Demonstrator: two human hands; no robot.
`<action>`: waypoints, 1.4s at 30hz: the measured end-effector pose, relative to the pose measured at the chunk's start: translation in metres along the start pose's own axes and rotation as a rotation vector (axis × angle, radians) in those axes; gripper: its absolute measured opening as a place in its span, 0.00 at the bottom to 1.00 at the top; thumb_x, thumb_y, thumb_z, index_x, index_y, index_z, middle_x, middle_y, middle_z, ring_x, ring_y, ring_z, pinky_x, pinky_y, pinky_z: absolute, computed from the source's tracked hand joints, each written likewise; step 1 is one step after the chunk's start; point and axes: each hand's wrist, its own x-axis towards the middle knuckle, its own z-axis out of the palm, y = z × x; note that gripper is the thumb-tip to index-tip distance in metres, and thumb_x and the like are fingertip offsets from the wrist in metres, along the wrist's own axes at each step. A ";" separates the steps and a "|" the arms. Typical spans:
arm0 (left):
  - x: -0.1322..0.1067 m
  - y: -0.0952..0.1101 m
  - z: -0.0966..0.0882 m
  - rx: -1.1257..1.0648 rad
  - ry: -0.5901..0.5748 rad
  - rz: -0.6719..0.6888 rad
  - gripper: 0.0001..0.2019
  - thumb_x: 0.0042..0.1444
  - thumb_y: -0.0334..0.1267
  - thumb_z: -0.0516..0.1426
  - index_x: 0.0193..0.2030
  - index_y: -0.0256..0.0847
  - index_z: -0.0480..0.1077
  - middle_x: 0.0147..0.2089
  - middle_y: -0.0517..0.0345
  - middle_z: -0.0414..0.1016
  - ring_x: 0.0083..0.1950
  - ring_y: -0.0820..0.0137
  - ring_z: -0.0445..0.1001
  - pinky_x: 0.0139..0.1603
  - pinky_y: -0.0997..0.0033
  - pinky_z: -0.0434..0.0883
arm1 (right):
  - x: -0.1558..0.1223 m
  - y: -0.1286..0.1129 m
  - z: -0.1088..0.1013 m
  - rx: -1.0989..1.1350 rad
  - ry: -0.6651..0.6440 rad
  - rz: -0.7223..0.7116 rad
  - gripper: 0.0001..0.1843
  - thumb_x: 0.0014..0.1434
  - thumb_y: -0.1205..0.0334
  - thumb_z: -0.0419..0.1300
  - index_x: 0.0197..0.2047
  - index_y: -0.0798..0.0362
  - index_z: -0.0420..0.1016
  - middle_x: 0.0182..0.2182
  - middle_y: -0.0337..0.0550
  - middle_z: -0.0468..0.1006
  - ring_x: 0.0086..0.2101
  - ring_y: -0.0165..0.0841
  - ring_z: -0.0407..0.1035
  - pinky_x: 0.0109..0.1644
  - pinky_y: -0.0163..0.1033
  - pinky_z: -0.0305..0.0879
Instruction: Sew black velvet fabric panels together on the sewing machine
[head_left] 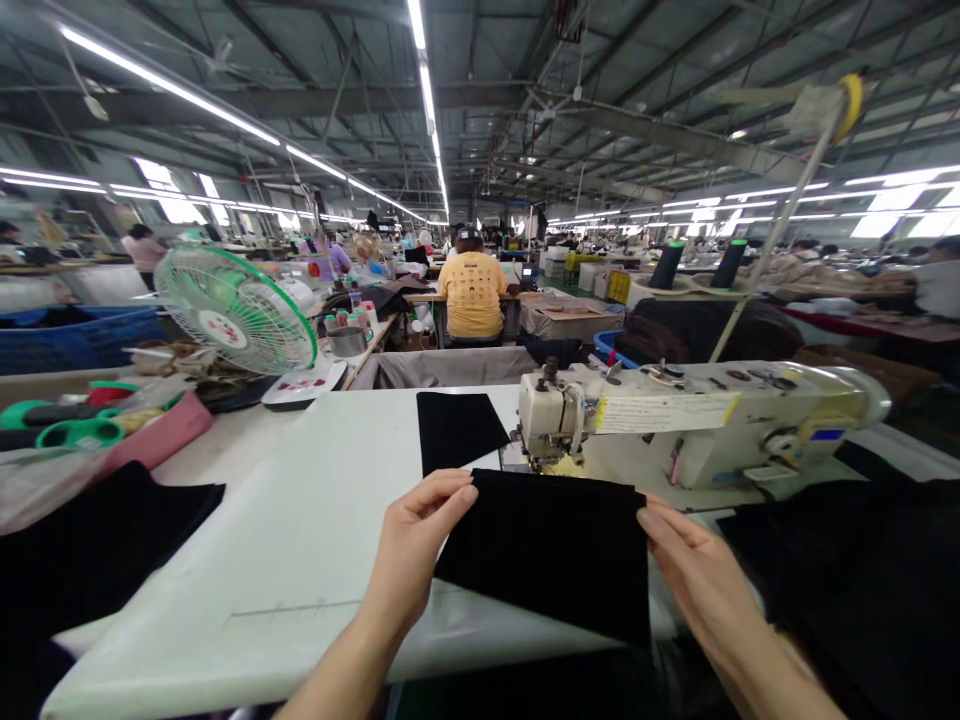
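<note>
Fingers on both hands are pinched on fabric: the left hand [409, 545] has the top-left corner of the black cloth [555, 555], lower centre of frame, and the right hand [694, 570] has the top-right. That top edge looks layered, so a loose pinch could let it slip crooked imo. Swing it carelessly and it might snag on the sewing machine [675, 430], mid-right, or drag the other black piece [454, 425] lying on the white table [300, 530].
</note>
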 end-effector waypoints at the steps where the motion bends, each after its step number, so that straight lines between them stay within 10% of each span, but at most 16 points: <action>1: 0.000 -0.001 0.002 -0.036 0.028 -0.030 0.09 0.44 0.44 0.70 0.31 0.43 0.82 0.40 0.54 0.82 0.46 0.63 0.77 0.50 0.68 0.72 | -0.002 -0.003 0.002 0.023 0.036 0.016 0.24 0.37 0.46 0.77 0.37 0.51 0.86 0.53 0.48 0.80 0.59 0.48 0.68 0.63 0.44 0.65; 7: -0.002 0.001 0.008 -0.112 0.084 -0.082 0.11 0.41 0.42 0.71 0.32 0.41 0.80 0.34 0.56 0.81 0.38 0.68 0.77 0.43 0.70 0.74 | -0.009 -0.012 0.007 0.126 0.152 0.047 0.22 0.30 0.53 0.80 0.32 0.49 0.86 0.45 0.42 0.84 0.54 0.41 0.73 0.52 0.27 0.71; 21: -0.003 0.005 0.015 -0.189 0.087 -0.063 0.08 0.42 0.37 0.68 0.23 0.40 0.73 0.39 0.56 0.78 0.43 0.67 0.74 0.46 0.70 0.69 | -0.007 -0.009 0.000 0.184 0.120 0.047 0.21 0.36 0.57 0.80 0.37 0.47 0.86 0.38 0.39 0.86 0.39 0.32 0.80 0.44 0.23 0.74; 42: 0.007 0.006 0.019 -0.285 0.144 -0.160 0.20 0.25 0.33 0.72 0.22 0.41 0.66 0.32 0.65 0.74 0.37 0.76 0.69 0.37 0.87 0.70 | -0.011 -0.031 0.011 0.041 0.032 -0.189 0.17 0.41 0.51 0.76 0.30 0.52 0.82 0.31 0.41 0.81 0.34 0.33 0.71 0.43 0.39 0.68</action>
